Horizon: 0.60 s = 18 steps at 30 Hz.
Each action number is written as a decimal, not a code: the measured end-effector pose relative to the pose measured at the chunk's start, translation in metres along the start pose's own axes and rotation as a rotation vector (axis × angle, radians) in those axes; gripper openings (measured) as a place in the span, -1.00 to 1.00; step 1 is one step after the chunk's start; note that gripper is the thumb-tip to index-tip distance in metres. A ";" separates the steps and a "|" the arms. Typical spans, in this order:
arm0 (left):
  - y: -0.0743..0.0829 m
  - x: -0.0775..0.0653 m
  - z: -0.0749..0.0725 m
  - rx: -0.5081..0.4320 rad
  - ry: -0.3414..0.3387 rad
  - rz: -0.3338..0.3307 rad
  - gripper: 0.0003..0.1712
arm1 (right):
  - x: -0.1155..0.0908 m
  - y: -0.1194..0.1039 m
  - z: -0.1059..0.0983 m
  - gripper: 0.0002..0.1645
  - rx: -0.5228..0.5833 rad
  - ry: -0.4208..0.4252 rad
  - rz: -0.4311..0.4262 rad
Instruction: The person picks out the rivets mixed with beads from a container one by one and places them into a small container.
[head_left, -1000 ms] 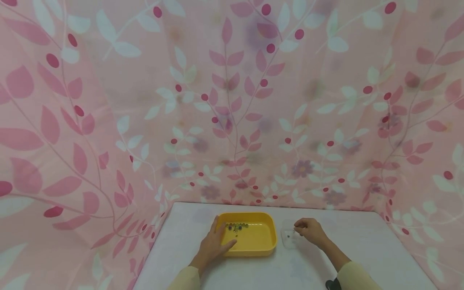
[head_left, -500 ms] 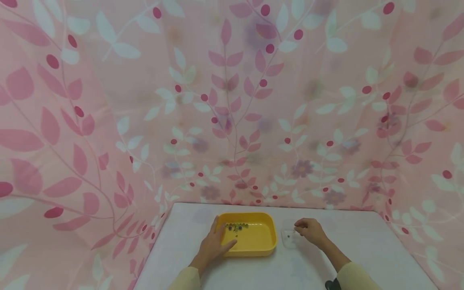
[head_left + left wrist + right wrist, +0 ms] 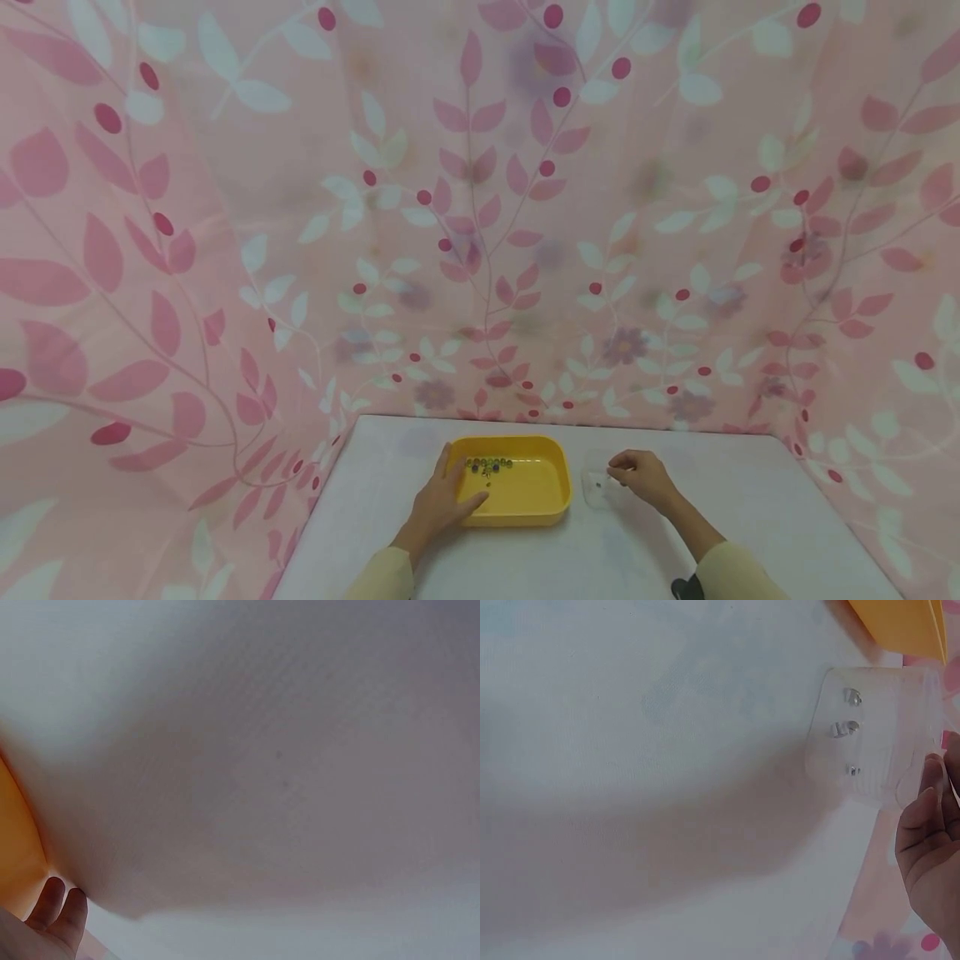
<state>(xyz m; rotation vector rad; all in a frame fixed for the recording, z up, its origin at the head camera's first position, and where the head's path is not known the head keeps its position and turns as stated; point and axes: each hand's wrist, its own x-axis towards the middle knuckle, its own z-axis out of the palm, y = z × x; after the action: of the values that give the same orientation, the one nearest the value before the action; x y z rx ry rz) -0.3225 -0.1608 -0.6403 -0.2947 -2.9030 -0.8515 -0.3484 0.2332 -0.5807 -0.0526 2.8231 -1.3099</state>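
Observation:
My left hand [image 3: 437, 502] lies along the left end of a yellow tray [image 3: 536, 500], fingers spread at its left side and thumb over the near rim. In the left wrist view two fingertips [image 3: 69, 911] show beside the tray's wall [image 3: 15, 832]. Several round glassy beads [image 3: 491, 463], greenish and dark, sit in a row with a taper below it inside the tray. With bent fingers, my right hand [image 3: 645, 481] pinches the edge of a small clear plastic box [image 3: 595, 498]. Several small shiny pieces [image 3: 853, 727] lie in the box [image 3: 885, 697].
Under everything is a table with a whitish cloth [image 3: 540, 567]. Pink leaf-patterned curtains [image 3: 480, 208] stand close behind it and at both sides. A dark object [image 3: 686, 588] shows at the right sleeve [image 3: 738, 575]. The tray's corner [image 3: 907, 626] is near the box in the right wrist view.
The head view has tilted slightly, so the tray and table sit a little higher in it. Both hands keep their places at the tray and the box.

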 end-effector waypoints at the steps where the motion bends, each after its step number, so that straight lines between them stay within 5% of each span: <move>1: 0.000 0.000 0.000 -0.004 -0.001 -0.001 0.05 | 0.000 0.001 0.000 -0.86 0.002 0.001 -0.002; 8: 0.000 -0.001 0.002 -0.003 -0.014 -0.005 0.04 | -0.001 0.002 -0.005 -0.78 -0.014 0.072 -0.071; 13: 0.003 -0.002 -0.001 0.003 -0.013 -0.012 0.04 | 0.001 -0.008 -0.006 -0.43 -0.112 0.192 -0.164; 18: 0.006 -0.002 -0.005 -0.002 -0.015 -0.011 0.05 | 0.001 -0.020 0.004 -0.07 -0.230 0.224 -0.277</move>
<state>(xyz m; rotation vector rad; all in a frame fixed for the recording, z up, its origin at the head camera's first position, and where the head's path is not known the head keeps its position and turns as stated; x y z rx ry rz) -0.3190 -0.1587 -0.6336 -0.2864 -2.9204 -0.8573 -0.3486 0.2174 -0.5684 -0.3334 3.2435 -1.0834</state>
